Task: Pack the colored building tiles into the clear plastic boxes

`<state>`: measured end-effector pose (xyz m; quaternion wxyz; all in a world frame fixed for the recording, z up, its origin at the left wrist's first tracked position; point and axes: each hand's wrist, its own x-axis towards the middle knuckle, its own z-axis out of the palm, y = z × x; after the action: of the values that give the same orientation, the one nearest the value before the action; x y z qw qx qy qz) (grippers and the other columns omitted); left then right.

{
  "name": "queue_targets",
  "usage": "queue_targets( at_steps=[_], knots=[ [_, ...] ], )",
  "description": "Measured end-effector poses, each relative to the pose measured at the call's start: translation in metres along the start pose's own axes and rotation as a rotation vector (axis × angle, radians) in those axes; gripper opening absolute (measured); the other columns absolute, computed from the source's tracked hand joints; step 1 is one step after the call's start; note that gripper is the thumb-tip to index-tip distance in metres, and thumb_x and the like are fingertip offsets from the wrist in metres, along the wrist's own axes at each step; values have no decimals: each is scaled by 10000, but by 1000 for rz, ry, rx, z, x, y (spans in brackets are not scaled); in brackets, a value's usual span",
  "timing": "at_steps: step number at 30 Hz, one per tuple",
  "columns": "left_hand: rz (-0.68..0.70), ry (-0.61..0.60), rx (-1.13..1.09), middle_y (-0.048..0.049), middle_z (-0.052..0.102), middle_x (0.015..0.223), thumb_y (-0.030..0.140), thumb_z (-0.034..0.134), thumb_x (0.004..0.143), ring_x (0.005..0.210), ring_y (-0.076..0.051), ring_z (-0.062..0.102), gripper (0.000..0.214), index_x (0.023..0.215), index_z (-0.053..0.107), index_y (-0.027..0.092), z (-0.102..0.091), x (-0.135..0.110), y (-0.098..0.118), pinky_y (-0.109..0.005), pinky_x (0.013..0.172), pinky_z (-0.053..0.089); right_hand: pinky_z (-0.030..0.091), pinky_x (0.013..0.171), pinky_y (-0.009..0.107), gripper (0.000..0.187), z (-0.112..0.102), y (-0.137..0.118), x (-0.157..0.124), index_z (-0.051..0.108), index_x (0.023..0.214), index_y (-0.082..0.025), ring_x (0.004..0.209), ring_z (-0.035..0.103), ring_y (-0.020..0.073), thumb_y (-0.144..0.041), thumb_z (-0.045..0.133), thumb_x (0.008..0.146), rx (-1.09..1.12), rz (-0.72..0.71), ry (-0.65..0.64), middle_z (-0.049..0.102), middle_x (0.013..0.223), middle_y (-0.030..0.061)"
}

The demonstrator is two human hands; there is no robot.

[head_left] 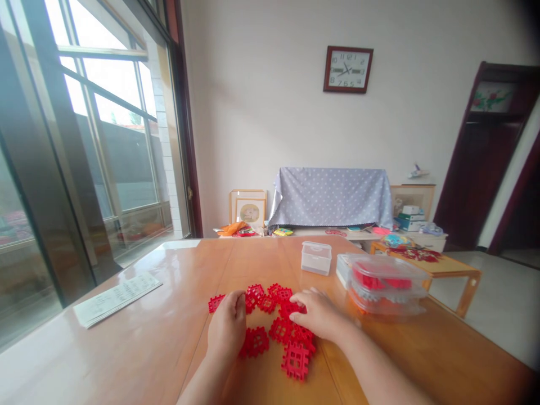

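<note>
Several red lattice-shaped plastic tiles (276, 320) lie in a loose cluster on the wooden table (169, 337). My left hand (228, 329) rests at the cluster's left side, fingers curled together with their tips against a tile by its thumb. On the right, my right hand (318, 314) lies palm down on the tiles, its fingers bent and pressing on one. One separate tile (296, 360) sits nearest to me, below both hands.
A clear lidded tub (386, 284) holding red and grey pieces stands right of the hands, with a small white lidded box (316, 257) behind it. A printed paper sheet (116, 298) lies at the table's left. Beyond are a low table, a cloth-covered cabinet and windows.
</note>
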<state>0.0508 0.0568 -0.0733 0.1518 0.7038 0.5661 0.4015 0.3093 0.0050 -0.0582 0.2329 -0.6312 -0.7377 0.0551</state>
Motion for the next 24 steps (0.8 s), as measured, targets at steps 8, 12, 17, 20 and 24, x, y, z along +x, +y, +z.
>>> queue_targets(
  at_steps=[8,12,17,20,24],
  knots=[
    [-50,-51,12,-54,753,1068,360,441,971,990,-227,689,293,1108,673,246,6,1,-9,-302,829,479,436,846,284,262,13,18,10,725,1068,-263,973,620,205,-329,656,824,76,59,144,689,1013,45],
    [-48,-6,98,-75,720,1192,282,443,948,1136,-235,631,308,1141,676,225,1,2,-11,-322,943,449,455,826,289,273,19,36,16,711,1096,-255,968,638,211,-356,623,859,74,134,185,694,1042,51],
    [-78,-36,267,-59,709,1183,244,460,899,1161,-282,574,307,1093,695,283,-8,-2,2,-389,924,423,450,915,315,351,23,47,18,685,1197,-240,1077,630,238,-320,607,864,9,136,180,703,1130,75],
    [-60,-93,329,-57,695,1184,257,501,859,1171,-309,539,272,1030,708,300,-9,-6,7,-425,933,402,443,934,313,323,22,47,18,701,1162,-243,1096,624,237,-267,591,859,-19,142,165,720,1130,65],
    [-30,-159,365,-59,698,1141,282,561,814,1161,-326,526,223,972,716,307,-8,-9,6,-456,955,380,466,841,274,264,22,45,17,736,1040,-250,969,661,201,-213,569,839,38,163,82,753,1018,36]
  ],
)
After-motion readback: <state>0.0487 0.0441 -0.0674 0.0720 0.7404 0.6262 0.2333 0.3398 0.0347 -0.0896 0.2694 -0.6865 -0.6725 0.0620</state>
